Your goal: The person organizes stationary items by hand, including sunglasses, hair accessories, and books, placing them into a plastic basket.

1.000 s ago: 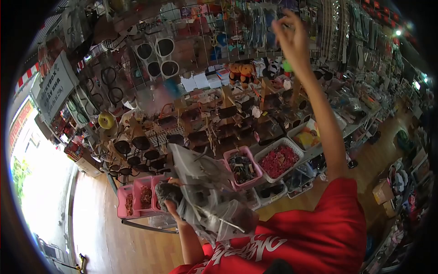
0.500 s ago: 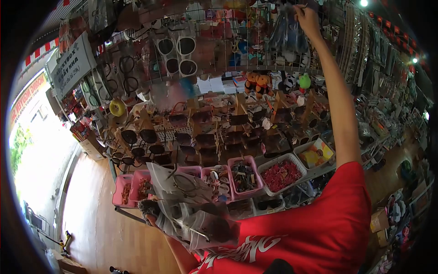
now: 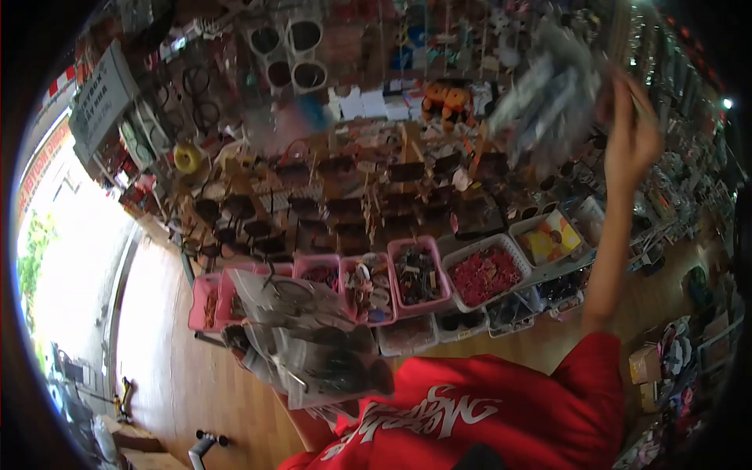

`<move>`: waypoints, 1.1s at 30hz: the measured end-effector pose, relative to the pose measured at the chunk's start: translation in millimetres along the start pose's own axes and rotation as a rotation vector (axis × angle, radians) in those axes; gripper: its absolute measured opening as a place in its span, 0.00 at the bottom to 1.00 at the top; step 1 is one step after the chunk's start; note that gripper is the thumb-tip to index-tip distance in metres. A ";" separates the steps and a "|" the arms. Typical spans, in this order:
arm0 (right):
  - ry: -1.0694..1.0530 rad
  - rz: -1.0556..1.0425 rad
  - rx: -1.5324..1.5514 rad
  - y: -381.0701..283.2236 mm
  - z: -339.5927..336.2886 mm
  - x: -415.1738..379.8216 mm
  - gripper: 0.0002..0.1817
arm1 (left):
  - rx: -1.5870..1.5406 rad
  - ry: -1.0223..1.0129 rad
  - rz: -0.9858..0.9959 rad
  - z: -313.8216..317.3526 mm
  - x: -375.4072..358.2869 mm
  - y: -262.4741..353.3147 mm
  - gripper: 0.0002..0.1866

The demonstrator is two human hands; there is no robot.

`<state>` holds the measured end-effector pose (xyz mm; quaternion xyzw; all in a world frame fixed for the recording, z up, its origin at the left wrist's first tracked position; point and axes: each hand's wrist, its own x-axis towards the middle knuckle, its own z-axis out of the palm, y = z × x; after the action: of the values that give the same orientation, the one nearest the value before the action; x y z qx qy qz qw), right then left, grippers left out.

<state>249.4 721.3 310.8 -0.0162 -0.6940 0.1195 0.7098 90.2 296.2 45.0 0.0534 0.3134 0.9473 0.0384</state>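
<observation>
My right hand (image 3: 633, 145) is raised at the upper right, its fingers closed on a bundle of clear plastic packets (image 3: 552, 98). Motion blur hides what is inside the packets. In front of my red shirt, at the lower left, is a bunch of clear bags of glasses (image 3: 313, 333), with dark lenses and thin frames showing through the plastic. My left hand holds this bunch from behind and is mostly covered by it. A dark fuzzy item (image 3: 235, 337) sticks out at the bunch's left side.
Rows of sunglasses (image 3: 345, 207) stand on a display in front of me. Pink baskets (image 3: 419, 274) and a white basket of red pieces (image 3: 486, 274) line its near edge. A wire rack with white-framed sunglasses (image 3: 304, 35) hangs behind. Boxes (image 3: 645, 364) sit at the right.
My right hand has come down and right from the wire rack, bringing the packet bundle with it. The view has tilted down slightly. The bagged glasses stay at the lower left.
</observation>
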 end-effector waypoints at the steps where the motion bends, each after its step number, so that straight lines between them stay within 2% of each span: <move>1: -0.034 -0.005 -0.018 -14.2 -6.1 -23.0 0.13 | 0.006 0.011 0.014 -1.5 -0.5 4.6 0.36; 6: -0.293 -0.065 -0.003 -65.3 -25.4 -141.4 0.12 | 0.044 0.096 0.104 -19.8 -22.9 26.4 0.36; 8: -0.344 0.108 0.263 -91.0 -7.6 -179.4 0.11 | 0.058 0.143 0.149 -31.2 -35.5 40.6 0.35; 13: -0.492 0.486 0.431 -158.4 45.4 -248.2 0.13 | 0.071 0.272 0.293 -73.8 -65.6 94.7 0.35; 14: -0.514 0.491 0.509 -172.5 56.9 -255.8 0.12 | 0.075 0.303 0.328 -85.8 -72.8 109.8 0.35; 17: -0.715 0.328 0.615 -222.3 87.1 -262.7 0.11 | 0.078 0.393 0.455 -120.3 -96.7 156.0 0.34; 18: -0.746 0.268 0.661 -218.4 96.5 -268.3 0.10 | 0.079 0.426 0.501 -128.1 -104.6 164.7 0.34; 24: -0.772 0.091 0.886 -387.6 204.0 -307.3 0.11 | 0.101 0.587 0.751 -224.4 -151.6 305.5 0.34; 25: -0.783 0.081 0.915 -356.6 214.5 -326.6 0.11 | 0.126 0.615 0.792 -222.3 -154.3 298.4 0.34; 26: -0.747 0.101 0.980 -413.9 237.2 -334.3 0.12 | 0.128 0.641 0.822 -246.3 -164.2 332.5 0.34; 28: -0.755 0.200 1.032 -461.6 259.8 -345.2 0.11 | 0.140 0.692 0.868 -264.5 -173.2 364.3 0.33; 29: -0.761 0.256 1.047 -475.9 269.8 -348.8 0.10 | 0.143 0.715 0.881 -270.5 -173.3 372.6 0.33; 30: -0.727 0.174 1.053 -490.1 281.7 -346.5 0.11 | 0.150 0.732 0.889 -276.4 -172.5 383.7 0.33; 33: -0.767 0.197 1.090 -495.9 309.6 -369.0 0.16 | 0.159 0.732 0.875 -288.2 -158.0 396.0 0.33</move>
<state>13.1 124.7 53.5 0.3248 -0.7329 0.5139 0.3053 195.1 -207.6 39.7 -0.1505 0.3251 0.8055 -0.4721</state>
